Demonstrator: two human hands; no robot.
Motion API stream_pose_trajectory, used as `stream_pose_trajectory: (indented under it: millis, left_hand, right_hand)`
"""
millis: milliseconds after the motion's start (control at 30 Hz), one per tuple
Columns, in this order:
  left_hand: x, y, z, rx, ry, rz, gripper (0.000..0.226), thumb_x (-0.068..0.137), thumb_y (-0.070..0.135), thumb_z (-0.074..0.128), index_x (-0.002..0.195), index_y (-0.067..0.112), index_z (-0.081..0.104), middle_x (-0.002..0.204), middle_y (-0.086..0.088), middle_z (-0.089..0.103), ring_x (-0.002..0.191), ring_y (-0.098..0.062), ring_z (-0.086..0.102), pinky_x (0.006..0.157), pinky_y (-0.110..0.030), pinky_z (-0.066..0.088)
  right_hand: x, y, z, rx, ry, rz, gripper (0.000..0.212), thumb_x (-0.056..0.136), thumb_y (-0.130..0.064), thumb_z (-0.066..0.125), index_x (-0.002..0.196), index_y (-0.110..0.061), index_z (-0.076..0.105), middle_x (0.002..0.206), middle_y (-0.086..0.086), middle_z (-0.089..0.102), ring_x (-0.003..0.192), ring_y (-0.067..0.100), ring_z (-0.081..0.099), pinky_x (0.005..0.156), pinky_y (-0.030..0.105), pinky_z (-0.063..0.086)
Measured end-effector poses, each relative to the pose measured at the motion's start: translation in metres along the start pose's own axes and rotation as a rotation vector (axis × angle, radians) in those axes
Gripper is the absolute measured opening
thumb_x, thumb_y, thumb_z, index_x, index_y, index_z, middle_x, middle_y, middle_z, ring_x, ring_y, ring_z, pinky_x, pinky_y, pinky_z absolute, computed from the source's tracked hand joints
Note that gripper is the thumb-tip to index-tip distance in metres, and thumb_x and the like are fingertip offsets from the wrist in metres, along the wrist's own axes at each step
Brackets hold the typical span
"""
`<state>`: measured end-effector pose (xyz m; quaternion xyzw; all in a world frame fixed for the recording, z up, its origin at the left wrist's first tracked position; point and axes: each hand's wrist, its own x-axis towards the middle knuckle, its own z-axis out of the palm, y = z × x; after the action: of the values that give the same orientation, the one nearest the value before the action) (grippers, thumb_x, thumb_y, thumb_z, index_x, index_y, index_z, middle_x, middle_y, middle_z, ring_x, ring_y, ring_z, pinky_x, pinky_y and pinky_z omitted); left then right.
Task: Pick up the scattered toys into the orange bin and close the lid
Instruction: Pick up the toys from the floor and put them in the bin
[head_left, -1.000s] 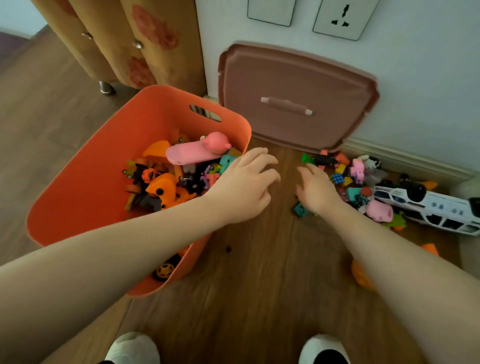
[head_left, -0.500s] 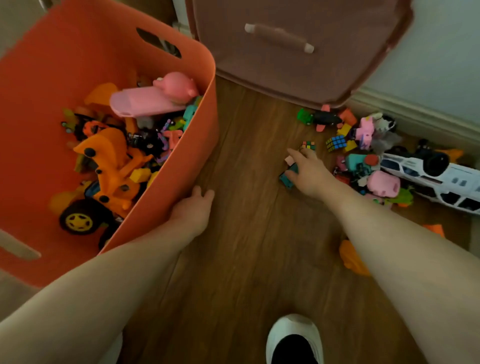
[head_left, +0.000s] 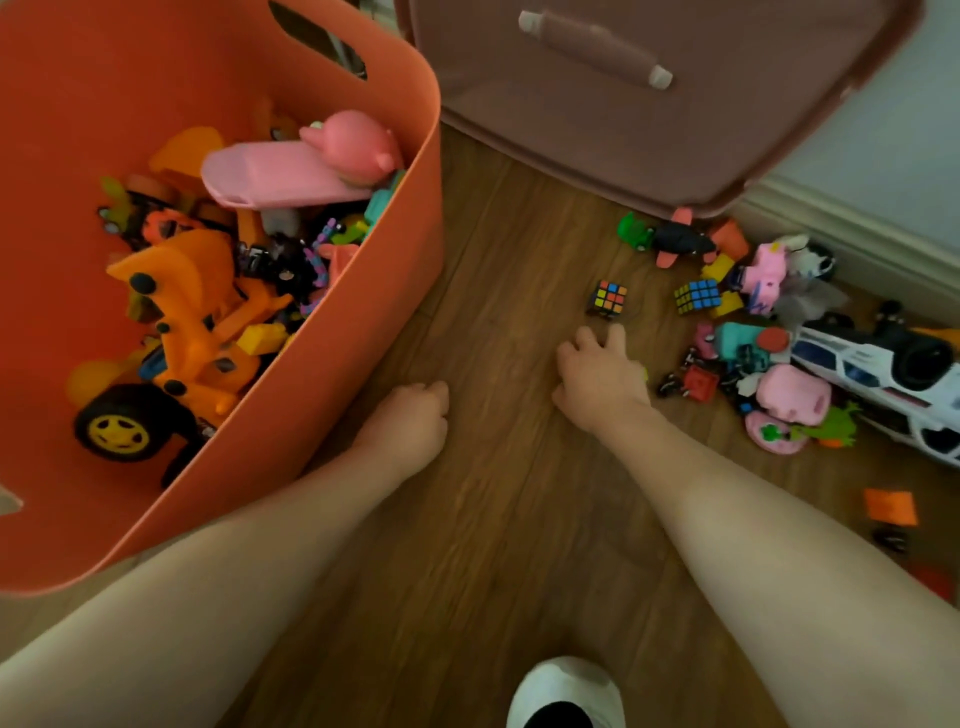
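Scattered toys (head_left: 769, 332) lie on the floor at two o'clock, light, rigid plastic, easily pinched. Right hand (head_left: 602, 376) curled downward, contents unclear; left hand (head_left: 410, 421) loosely curled, beside orange bin (head_left: 395, 291).

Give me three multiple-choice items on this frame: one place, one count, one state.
1. Where is the lid?
A. On the orange bin
B. Leaning on the wall behind the scattered toys
C. Flat under the right hand

2. How many puzzle cubes lie on the floor?
A. One
B. Two
C. Four

3. What state is the orange bin in?
A. Open, with toys inside
B. Closed
C. Open and bare

Answers:
1 B: it stands propped at the wall, handle facing out.
2 B: one cube lies just beyond the right hand, another beside the toy pile.
3 A: no lid on it, and an orange truck and other toys fill it.
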<state>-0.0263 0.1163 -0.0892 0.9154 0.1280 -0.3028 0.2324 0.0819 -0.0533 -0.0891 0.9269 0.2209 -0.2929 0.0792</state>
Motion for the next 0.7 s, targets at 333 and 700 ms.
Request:
stream_pose_trajectory:
  millis: [333,700]
  left_hand:
    - [0.061,0.105,-0.023,0.119,0.237,0.207,0.054,0.093,0.019,0.044,0.144,0.022,0.024,0.130,-0.015,0.043,0.118,-0.032,0.042,0.094,-0.039,0.038]
    - [0.103,0.151,-0.020,0.335,0.079,0.166,0.039,0.095,0.025,0.049,0.130,0.011,0.039,0.133,-0.018,0.029,0.119,-0.036,0.036,0.086,-0.041,0.041]
  right_hand:
    - [-0.012,0.061,-0.009,1.403,0.204,0.310,0.021,0.089,-0.007,0.052,0.074,-0.021,0.051,0.080,-0.001,0.051,0.078,0.018,0.056,0.052,0.027,0.052]
    - [-0.026,0.111,-0.002,0.788,-0.046,0.058,0.019,0.095,-0.032,0.052,0.102,-0.017,0.062,0.086,0.000,0.058,0.075,0.018,0.059,0.053,0.031,0.054]
